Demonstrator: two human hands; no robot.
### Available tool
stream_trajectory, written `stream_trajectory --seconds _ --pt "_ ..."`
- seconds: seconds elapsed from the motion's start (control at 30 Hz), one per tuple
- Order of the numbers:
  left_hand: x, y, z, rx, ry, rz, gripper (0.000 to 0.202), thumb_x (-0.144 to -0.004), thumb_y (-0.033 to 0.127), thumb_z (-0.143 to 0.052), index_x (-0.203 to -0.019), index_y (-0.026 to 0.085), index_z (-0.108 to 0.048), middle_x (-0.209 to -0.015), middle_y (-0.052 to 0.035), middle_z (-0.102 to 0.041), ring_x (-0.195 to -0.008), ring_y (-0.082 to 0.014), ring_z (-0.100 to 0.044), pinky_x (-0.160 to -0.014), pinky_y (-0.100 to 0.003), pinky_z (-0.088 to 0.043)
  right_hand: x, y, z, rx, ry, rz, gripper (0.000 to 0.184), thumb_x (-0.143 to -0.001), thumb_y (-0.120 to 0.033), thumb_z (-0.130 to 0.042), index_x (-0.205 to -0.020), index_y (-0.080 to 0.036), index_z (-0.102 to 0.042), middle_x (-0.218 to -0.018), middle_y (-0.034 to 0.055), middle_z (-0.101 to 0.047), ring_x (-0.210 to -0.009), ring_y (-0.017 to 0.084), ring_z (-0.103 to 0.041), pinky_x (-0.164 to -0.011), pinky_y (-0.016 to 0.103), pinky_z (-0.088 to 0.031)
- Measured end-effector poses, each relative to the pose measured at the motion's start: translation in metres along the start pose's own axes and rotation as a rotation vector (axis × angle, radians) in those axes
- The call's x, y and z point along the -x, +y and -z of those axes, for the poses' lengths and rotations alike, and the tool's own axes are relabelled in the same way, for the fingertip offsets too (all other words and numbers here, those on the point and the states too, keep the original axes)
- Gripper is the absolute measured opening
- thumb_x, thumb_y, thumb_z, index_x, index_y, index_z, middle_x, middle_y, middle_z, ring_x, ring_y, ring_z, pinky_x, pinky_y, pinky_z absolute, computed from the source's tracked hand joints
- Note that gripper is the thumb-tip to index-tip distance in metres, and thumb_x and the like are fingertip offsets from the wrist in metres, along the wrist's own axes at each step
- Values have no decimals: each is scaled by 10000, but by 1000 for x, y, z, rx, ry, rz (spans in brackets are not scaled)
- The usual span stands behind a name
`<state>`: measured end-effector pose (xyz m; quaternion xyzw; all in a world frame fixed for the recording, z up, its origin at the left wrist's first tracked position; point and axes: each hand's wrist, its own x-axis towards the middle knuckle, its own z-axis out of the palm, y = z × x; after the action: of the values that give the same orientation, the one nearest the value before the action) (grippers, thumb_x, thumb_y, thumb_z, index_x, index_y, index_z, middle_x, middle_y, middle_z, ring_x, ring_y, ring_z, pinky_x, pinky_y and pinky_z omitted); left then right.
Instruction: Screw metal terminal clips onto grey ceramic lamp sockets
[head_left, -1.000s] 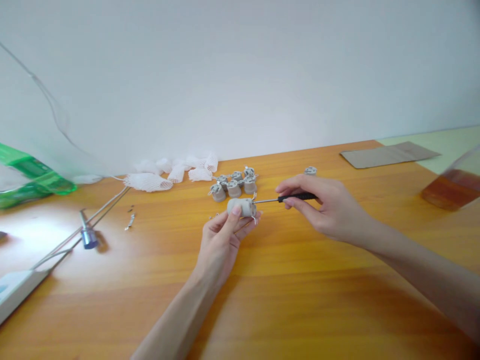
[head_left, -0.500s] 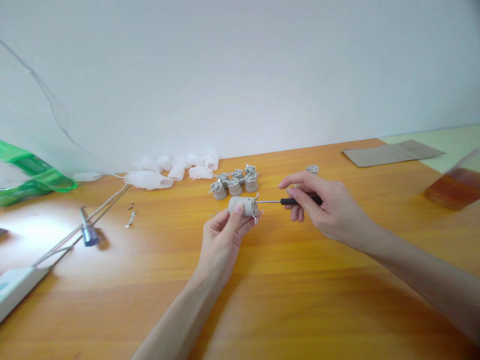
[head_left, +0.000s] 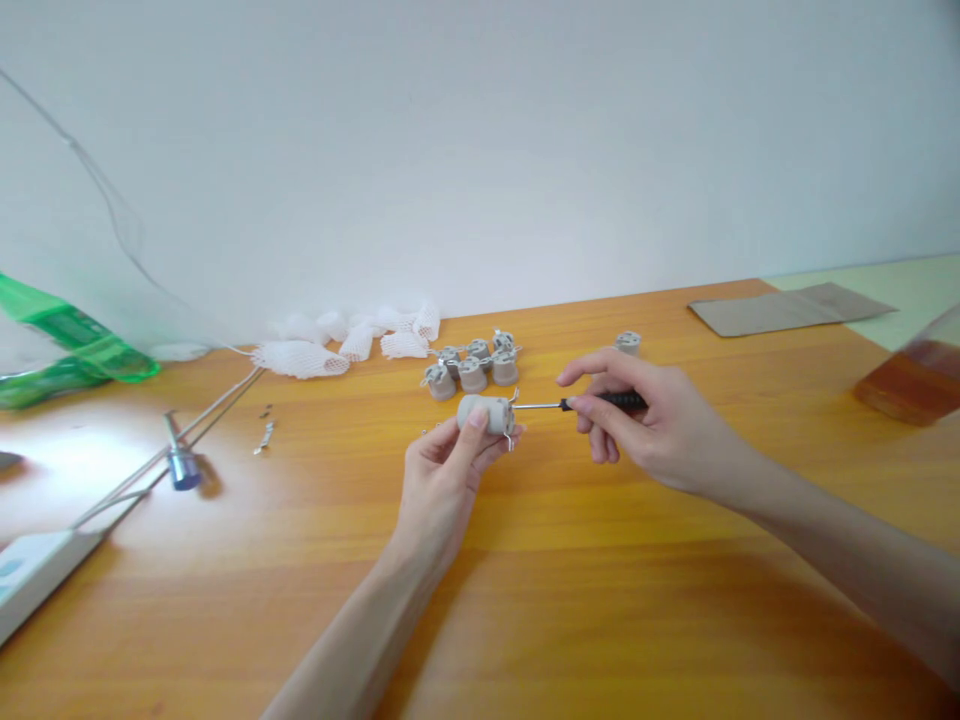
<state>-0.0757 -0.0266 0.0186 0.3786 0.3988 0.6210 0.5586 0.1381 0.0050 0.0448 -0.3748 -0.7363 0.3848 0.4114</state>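
A pale grey ceramic lamp socket (head_left: 486, 412) lies sideways in my left hand (head_left: 446, 470), held between thumb and fingers. Metal tabs stick out at its right end. My right hand (head_left: 637, 415) is closed on the black handle of a screwdriver (head_left: 541, 406), whose metal shaft points left at the socket's tabbed end. Whether the tip sits in a screw is too small to tell. Behind my left hand stands a group of similar sockets (head_left: 472, 375) with metal clips. One more socket (head_left: 628, 342) stands beyond my right hand.
White foam netting (head_left: 300, 358) lies along the wall. Small metal pieces (head_left: 265, 437), a blue-based metal object (head_left: 182, 466) and a power strip (head_left: 41, 570) are on the left, near green plastic packaging (head_left: 82, 345). Grey-brown cardboard (head_left: 787, 308) and a container of amber liquid (head_left: 911, 380) are on the right.
The fingers of my right hand have shifted slightly around the screwdriver handle. My left hand and the socket keep nearly the same pose; the whole view has moved slightly.
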Motion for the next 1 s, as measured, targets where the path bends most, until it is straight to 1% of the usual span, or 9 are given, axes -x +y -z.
stream_trajectory --seconds 0.17,0.37,0.47,0.53,0.63,0.7,0.77,0.83,1.0 --pt "-1 -1 1 -50 4 -23 252 -796 384 -819 -863 142 -803 -954 -84 -783 -863 -191 -732 -935 -396 -596 -1 -1 -1 -123 -1 -129 185 -972 -344 -593 -1088 -209 -643 -639 -47 -587 -433 96 -591 -415 203 -461" --pt "-4 -2 11 -215 -2 -64 271 -795 385 -815 -886 130 -812 -924 -82 -786 -865 -210 -735 -912 -375 -609 -3 -1 -5 -402 -3 -387 255 -924 -407 -649 -1038 -178 -646 -599 -50 -583 -386 80 -549 -367 182 -394" --pt "-5 1 14 -266 -25 -79 261 -815 377 -798 -894 128 -811 -902 -79 -784 -848 -200 -730 -900 -353 -610 -4 0 -7 -428 -41 -445 284 -957 -424 -595 -1104 -183 -631 -590 -47 -590 -378 82 -534 -370 184 -387" --pt "-6 3 14 -230 -17 -71 266 -819 383 -794 -896 128 -809 -904 -80 -780 -848 -196 -727 -903 -358 -608 -3 1 -7 -287 -73 -324 282 -980 -420 -561 -1142 -197 -623 -631 -35 -613 -421 102 -575 -413 209 -437" --pt "-7 4 13 -126 6 -25 271 -802 393 -810 -889 136 -807 -913 -79 -775 -842 -183 -722 -888 -353 -609 -1 6 -4 134 -73 71 221 -974 -325 -579 -1119 -193 -683 -806 39 -703 -648 157 -671 -607 271 -530" --pt "-8 3 13 -122 4 6 272 -797 391 -816 -886 134 -809 -903 -78 -774 -835 -172 -716 -870 -332 -610 0 10 -2 370 -71 302 250 -975 -243 -555 -1145 -182 -728 -869 72 -723 -732 173 -659 -683 287 -517" --pt "-8 1 14 -166 -10 7 278 -799 392 -814 -890 129 -811 -886 -78 -773 -840 -175 -713 -860 -324 -612 2 12 -1 429 -72 371 311 -986 -200 -508 -1192 -177 -741 -856 75 -722 -721 166 -632 -677 283 -488" --pt "-8 0 16 -220 -26 -12 290 -805 400 -807 -910 129 -814 -892 -78 -773 -856 -188 -715 -870 -339 -615 3 11 -3 345 -65 258 315 -986 -211 -510 -1178 -173 -757 -804 56 -707 -662 144 -588 -620 266 -453" --pt "-9 1 19 -309 -35 -37 315 -814 426 -794 -926 132 -814 -884 -72 -780 -835 -197 -724 -878 -368 -624 2 6 -12 -98 -94 -225 343 -951 -352 -570 -1124 -138 -775 -599 -23 -509 -503 90 -391 -456 232 -302"
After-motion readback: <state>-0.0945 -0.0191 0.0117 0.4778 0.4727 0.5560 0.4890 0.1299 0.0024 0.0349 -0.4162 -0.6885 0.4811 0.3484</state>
